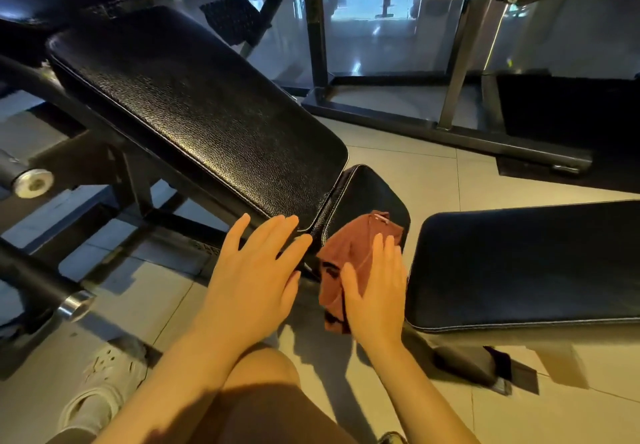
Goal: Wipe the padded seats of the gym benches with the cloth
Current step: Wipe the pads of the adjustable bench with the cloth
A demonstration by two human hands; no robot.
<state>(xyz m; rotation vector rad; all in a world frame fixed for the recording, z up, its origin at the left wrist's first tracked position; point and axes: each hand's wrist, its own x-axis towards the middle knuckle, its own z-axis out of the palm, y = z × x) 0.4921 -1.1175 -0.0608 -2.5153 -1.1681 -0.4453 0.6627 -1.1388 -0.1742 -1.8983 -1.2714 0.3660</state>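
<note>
My right hand (375, 291) presses the crumpled rust-brown cloth (349, 263) flat-fingered against the small black padded seat (367, 194); my left hand (256, 270), fingers spread, steadies the long black backrest pad (194, 111).

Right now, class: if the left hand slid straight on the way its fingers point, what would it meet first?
Probably the large backrest pad: the left hand points up and right, fingertips already at the pad's near corner, though contact is unclear.

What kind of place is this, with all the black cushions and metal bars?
Most likely a gym. There is an adjustable bench with a long padded backrest and a small padded seat, a second padded bench beside it, and metal machine frames standing on the tiled floor.
</note>
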